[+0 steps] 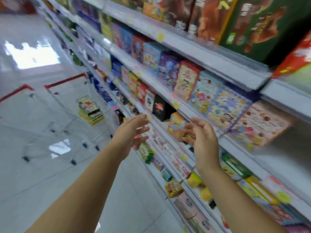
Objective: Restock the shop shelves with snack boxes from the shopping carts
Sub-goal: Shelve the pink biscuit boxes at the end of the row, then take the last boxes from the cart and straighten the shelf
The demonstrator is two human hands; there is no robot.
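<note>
Before shelves [210, 54]: left hand [133, 132], right hand [202, 140] spread, holding nothing; orange box [175, 126] beside right; carts [67, 81] far left.

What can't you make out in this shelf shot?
Head view only.
Print on the shelf boxes: motion blur.
Whether fingers of the right hand touch the orange box: blur.
Top-right green box: cut off by the frame edge.
Labels on the cart boxes: small, blurred.

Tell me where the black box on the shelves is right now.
Head view, centre: the black box stands on the shelf just above the left hand, a dark gap between it and the orange box by the right hand.
</note>
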